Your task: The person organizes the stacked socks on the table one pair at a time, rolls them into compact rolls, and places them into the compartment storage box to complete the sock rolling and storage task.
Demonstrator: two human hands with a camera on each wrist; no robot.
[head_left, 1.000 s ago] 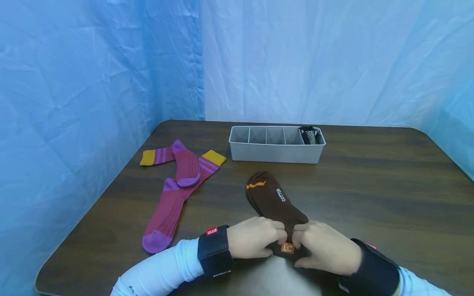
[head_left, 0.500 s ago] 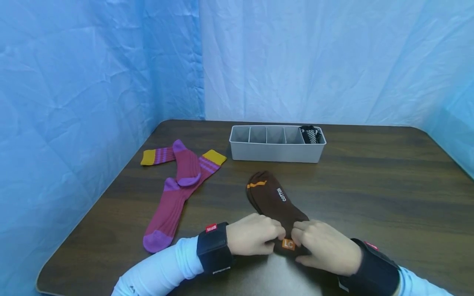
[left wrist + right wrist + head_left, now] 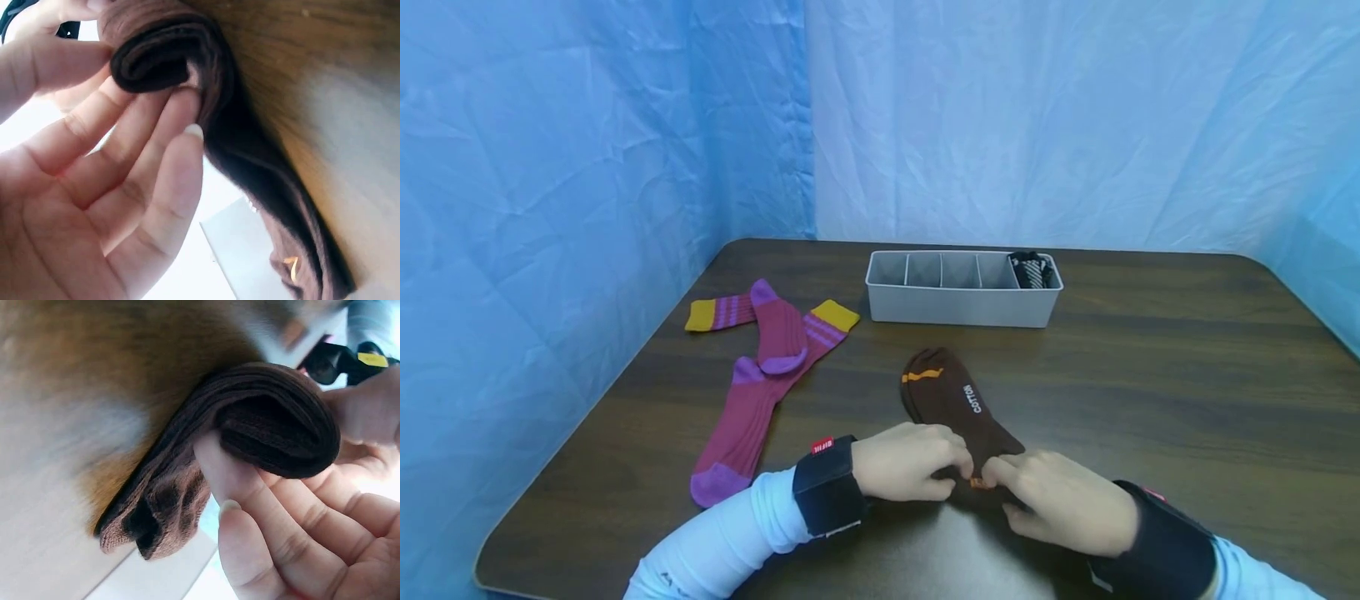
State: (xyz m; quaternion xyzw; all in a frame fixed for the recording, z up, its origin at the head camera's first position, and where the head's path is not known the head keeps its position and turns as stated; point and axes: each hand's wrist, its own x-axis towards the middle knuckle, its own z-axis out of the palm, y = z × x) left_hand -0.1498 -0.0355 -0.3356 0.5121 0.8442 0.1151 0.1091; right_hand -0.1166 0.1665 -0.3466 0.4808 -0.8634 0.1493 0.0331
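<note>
A pair of dark brown socks, one on top of the other, lies on the table with toes pointing away and a white COTTON print showing. At the near end the cuff curls over into a thick roll, seen end-on in both wrist views. My left hand grips the roll's left side, thumb on the outside and fingertips tucked into the fold. From the right, my right hand holds the other side in the same way, fingers under the curl. Only a sliver of the orange label shows between the hands.
Two magenta socks with yellow cuffs lie crossed at the left. Behind the brown pair stands a grey divided box, with a black-and-white patterned sock bundle in its rightmost compartment. Blue sheets hang around the table.
The cuff has rolled farther toward the toes, so the orange LC label, earlier fully visible, is mostly hidden. My left hand has shifted slightly forward, away from the near edge.
</note>
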